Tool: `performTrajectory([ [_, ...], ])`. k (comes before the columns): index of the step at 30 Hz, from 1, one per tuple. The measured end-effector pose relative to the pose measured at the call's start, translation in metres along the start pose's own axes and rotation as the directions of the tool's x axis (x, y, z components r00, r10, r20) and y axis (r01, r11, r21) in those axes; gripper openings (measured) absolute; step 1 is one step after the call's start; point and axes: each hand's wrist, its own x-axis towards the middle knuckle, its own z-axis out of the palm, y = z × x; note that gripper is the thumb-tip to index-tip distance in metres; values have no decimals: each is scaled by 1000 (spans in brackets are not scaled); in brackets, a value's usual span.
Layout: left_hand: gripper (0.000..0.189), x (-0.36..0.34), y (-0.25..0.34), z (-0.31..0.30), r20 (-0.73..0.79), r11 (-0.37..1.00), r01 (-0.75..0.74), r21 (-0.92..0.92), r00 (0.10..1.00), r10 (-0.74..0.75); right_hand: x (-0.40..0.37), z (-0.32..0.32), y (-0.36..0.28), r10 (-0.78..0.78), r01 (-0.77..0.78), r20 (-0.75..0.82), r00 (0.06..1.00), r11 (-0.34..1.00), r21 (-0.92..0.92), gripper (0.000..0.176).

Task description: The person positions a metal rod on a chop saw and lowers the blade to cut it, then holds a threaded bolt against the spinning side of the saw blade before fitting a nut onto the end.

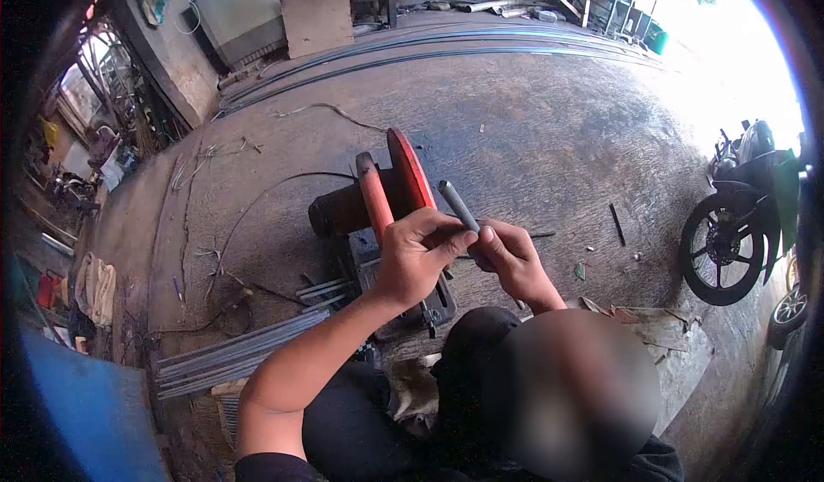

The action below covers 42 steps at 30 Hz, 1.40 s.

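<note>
A short grey metal rod (459, 206) tilts up and away from me, its far end free. My left hand (416, 257) has its fingers closed at the lower part of the rod, thumb pressed along the near end. Against that same end, my right hand (517, 263) pinches with bent fingers, both thumbs almost meeting. Just beyond the hands stands a cut-off saw with a red disc guard (414, 169), a red handle (373, 192) and a dark motor (333, 211). My left hand overlaps the handle's lower end in this view.
A bundle of long grey rods (249, 347) lies on the floor to the left. A blue panel (86, 405) is at lower left. To the right stands a motorcycle, its wheel (724, 248) facing me. Long bars (429, 41) stretch across the back. A blurred patch hides the lower right.
</note>
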Motion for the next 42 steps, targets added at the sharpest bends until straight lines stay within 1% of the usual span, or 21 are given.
performTrajectory([
  [2,12,1,-7,3,-28,998,7,-65,1000,-9,2,-1,4,19,-19,-7,1000,999,32,30],
  [4,12,2,-17,3,-25,998,-4,-58,1000,3,3,-2,8,28,-21,-41,999,986,163,23],
  [6,13,2,-24,3,-21,999,-8,-51,1000,7,5,-7,15,37,-29,-41,998,985,170,22],
  [8,6,4,-22,-1,53,985,170,-27,984,-168,7,-14,23,48,-39,-41,998,983,181,22],
  [9,6,7,-22,-3,57,983,183,-23,982,-181,8,-17,27,14,-7,-48,999,991,134,23],
  [11,10,14,-27,-10,-11,959,113,260,993,-114,10,-29,41,-9,15,-60,998,995,100,24],
  [13,23,16,-63,-26,-147,941,177,289,979,-140,11,-48,60,52,-39,-74,996,985,169,25],
  [15,40,24,-73,-48,-227,778,197,596,971,-71,12,-61,76,74,-49,-99,992,971,233,23],
  [17,54,23,-93,-59,-407,764,391,514,895,-184,12,-77,96,94,-68,-112,989,973,219,24],
  [18,57,22,-94,-64,-401,789,591,166,772,-494,12,-85,107,112,-85,-113,987,973,216,27],
  [19,48,24,-88,-65,-293,715,699,-37,676,-676,12,-92,120,88,-64,-113,990,978,196,33],
  [21,38,25,-87,-58,-245,655,736,-172,612,-752,12,-103,132,148,-114,-113,983,957,268,33],
  [23,37,27,-94,-56,-279,665,717,-211,607,-744,11,-111,148,157,-121,-116,981,955,269,35],
  [27,37,40,-89,-52,-353,634,771,-53,580,-734,11,-123,178,229,-197,-75,971,934,299,39],
  [29,37,46,-90,-59,-332,600,800,10,569,-753,11,-130,192,258,-230,-41,965,913,337,40],
  [31,38,55,-86,-58,-355,592,806,10,556,-752,13,-135,206,323,-301,-26,946,907,294,42],
  [32,40,56,-88,-66,-309,581,813,40,563,-766,16,-138,211,362,-344,-9,932,892,293,42],
  [35,41,60,-88,-69,-287,570,815,106,574,-767,23,-145,236,378,-370,-4,926,909,189,45],
  [37,40,59,-86,-67,-308,541,827,150,559,-769,33,-146,246,393,-393,-44,918,920,17,45],
  [39,39,60,-85,-63,-375,519,833,189,550,-746,41,-150,267,393,-393,-29,919,911,-126,45],
  [42,38,61,-85,-74,-320,497,853,158,520,-792,51,-152,283,382,-364,24,924,896,-256,47],
])
